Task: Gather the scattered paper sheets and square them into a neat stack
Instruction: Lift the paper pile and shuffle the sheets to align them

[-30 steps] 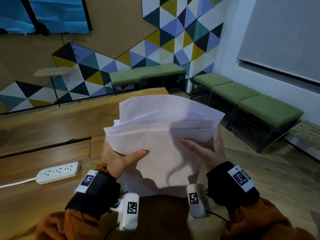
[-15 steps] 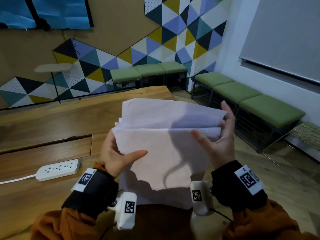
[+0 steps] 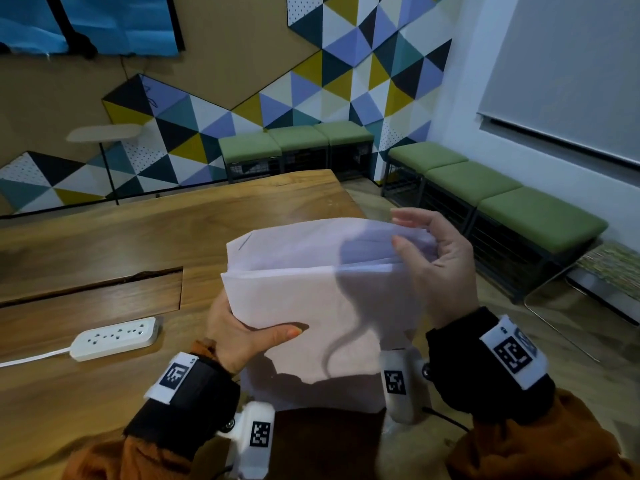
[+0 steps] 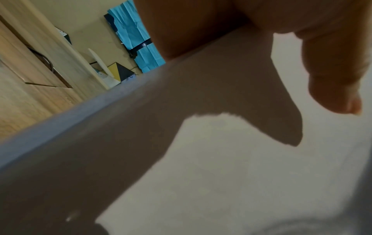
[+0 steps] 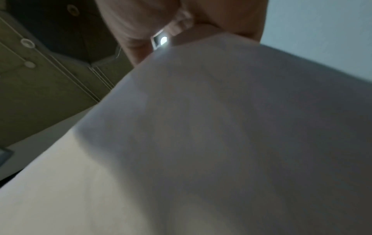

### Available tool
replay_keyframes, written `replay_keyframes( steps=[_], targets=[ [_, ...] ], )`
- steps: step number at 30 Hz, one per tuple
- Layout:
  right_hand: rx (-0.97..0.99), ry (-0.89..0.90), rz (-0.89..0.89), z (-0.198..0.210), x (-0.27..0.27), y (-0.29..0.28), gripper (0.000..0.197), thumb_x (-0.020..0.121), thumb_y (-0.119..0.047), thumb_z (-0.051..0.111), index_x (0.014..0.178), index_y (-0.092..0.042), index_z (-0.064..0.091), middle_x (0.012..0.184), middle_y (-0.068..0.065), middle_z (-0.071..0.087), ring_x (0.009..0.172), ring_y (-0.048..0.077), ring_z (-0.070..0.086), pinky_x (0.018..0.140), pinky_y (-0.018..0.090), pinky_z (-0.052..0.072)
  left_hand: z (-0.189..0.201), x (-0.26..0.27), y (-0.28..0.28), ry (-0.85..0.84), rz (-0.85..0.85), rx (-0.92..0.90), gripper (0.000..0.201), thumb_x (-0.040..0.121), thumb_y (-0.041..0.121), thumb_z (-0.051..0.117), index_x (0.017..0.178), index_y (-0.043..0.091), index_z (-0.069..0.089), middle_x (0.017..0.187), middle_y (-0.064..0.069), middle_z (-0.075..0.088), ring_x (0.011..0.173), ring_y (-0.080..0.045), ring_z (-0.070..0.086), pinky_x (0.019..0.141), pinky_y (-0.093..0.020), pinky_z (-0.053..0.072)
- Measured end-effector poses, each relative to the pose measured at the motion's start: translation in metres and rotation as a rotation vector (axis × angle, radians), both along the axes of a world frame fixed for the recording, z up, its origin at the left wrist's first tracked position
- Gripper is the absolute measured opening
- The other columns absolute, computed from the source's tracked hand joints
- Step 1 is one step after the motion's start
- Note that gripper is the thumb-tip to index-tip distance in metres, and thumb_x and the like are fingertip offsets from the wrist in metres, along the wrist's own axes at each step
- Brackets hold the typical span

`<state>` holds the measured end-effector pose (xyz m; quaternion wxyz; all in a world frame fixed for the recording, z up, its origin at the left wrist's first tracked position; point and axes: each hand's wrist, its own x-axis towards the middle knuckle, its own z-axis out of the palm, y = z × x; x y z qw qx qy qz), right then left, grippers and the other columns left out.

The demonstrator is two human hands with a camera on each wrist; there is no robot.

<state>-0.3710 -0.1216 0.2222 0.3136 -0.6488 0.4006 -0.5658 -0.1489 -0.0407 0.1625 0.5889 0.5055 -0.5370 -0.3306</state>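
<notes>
A loose bundle of white paper sheets [image 3: 311, 306] is held upright in front of my chest, above the near edge of the wooden table [image 3: 138, 237]. The top edges are uneven, with back sheets standing higher than the front one. My left hand [image 3: 242, 332] grips the bundle's left side, thumb across the front sheet. My right hand [image 3: 433, 261] holds the top right corner, thumb on the front and fingers curled over the top edge. The sheets [image 4: 221, 174] fill the left wrist view under the thumb. The right wrist view shows mostly paper [image 5: 201, 143].
A white power strip [image 3: 114, 337] with its cord lies on the table to my left. A rectangular hatch [image 3: 93, 296] is set into the tabletop beyond it. Green cushioned benches [image 3: 502, 199] line the walls to the right and at the back.
My right hand has slid up the right side of the bundle from the middle to the top corner. The sheets have drawn closer together; the left hand kept its grip.
</notes>
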Motion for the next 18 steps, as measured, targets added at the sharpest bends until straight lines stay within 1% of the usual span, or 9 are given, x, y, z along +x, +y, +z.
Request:
replay_keyframes(
  steps=[2,3,6,8,10,12,14,16,18],
  targets=[
    [-0.012,0.055,0.044,-0.002,-0.005,0.006,0.032,0.075,-0.016,0.059,0.100,-0.034,0.064,0.106,-0.001,0.063,0.099,0.010,0.061,0.088,0.029,0.050,0.001,-0.001,0.003,-0.022,0.000,-0.012,0.067,0.034,0.019,0.088,0.095,0.022,0.058,0.088,0.022,0.073,0.083,0.002,0.067,0.063,-0.010,0.053],
    [-0.038,0.077,0.066,-0.003,-0.008,0.008,0.034,0.074,-0.017,0.059,0.102,-0.037,0.063,0.112,0.001,0.060,0.105,0.011,0.058,0.094,0.029,0.047,0.002,-0.001,0.005,-0.042,-0.008,-0.016,0.067,0.036,0.014,0.092,0.093,0.022,0.058,0.086,0.024,0.072,0.081,0.005,0.067,0.062,-0.009,0.052],
    [-0.143,0.145,0.122,-0.005,-0.014,0.015,0.029,0.072,-0.026,0.056,0.095,-0.041,0.062,0.124,0.000,0.047,0.120,0.002,0.044,0.097,0.006,0.032,0.001,-0.001,0.006,-0.081,-0.017,-0.021,0.070,0.035,0.007,0.092,0.092,0.033,0.061,0.088,0.031,0.070,0.083,0.010,0.064,0.062,-0.005,0.050],
    [-0.130,0.219,0.183,-0.007,-0.016,0.016,0.018,0.070,-0.029,0.055,0.079,-0.037,0.068,0.127,0.000,0.043,0.126,0.002,0.039,0.097,0.006,0.030,0.003,-0.001,0.006,-0.085,-0.020,-0.038,0.072,0.031,0.021,0.091,0.092,0.047,0.063,0.092,0.033,0.068,0.088,0.012,0.063,0.065,-0.003,0.049],
    [-0.085,0.343,0.212,-0.009,-0.016,0.016,0.018,0.066,-0.035,0.054,0.075,-0.032,0.070,0.131,0.001,0.041,0.131,0.004,0.033,0.101,0.012,0.028,0.005,-0.002,0.006,-0.104,-0.017,-0.035,0.073,0.027,0.034,0.088,0.091,0.056,0.061,0.091,0.037,0.066,0.088,0.015,0.061,0.065,-0.001,0.047],
    [-0.055,0.418,0.209,-0.009,-0.018,0.014,0.023,0.064,-0.041,0.052,0.072,-0.031,0.071,0.135,0.001,0.038,0.135,0.006,0.028,0.104,0.011,0.022,0.006,-0.002,0.005,-0.104,-0.010,-0.039,0.072,0.030,0.026,0.090,0.091,0.052,0.061,0.091,0.037,0.066,0.088,0.015,0.061,0.064,-0.001,0.047],
    [-0.028,0.444,0.220,-0.006,-0.021,0.014,0.026,0.063,-0.045,0.051,0.064,-0.030,0.071,0.141,0.000,0.033,0.137,0.006,0.022,0.103,0.009,0.018,0.007,-0.002,0.003,-0.107,-0.018,-0.046,0.071,0.037,0.013,0.088,0.095,0.040,0.059,0.092,0.035,0.066,0.088,0.013,0.061,0.064,-0.002,0.048],
    [-0.005,0.482,0.260,-0.003,-0.026,0.016,0.029,0.063,-0.051,0.051,0.061,-0.030,0.071,0.146,-0.003,0.028,0.138,0.004,0.017,0.106,0.016,0.017,0.002,-0.001,0.001,-0.113,-0.006,-0.034,0.074,0.041,0.005,0.089,0.099,0.034,0.053,0.093,0.034,0.066,0.087,0.012,0.062,0.064,-0.004,0.049],
    [-0.009,0.480,0.306,-0.002,-0.033,0.019,0.039,0.058,-0.064,0.056,0.070,-0.031,0.072,0.151,-0.008,0.021,0.139,0.005,0.017,0.107,0.027,0.020,-0.004,0.002,0.000,-0.069,0.037,-0.005,0.067,0.043,0.009,0.090,0.097,0.029,0.056,0.090,0.031,0.068,0.084,0.008,0.064,0.064,-0.008,0.052]
  ],
)
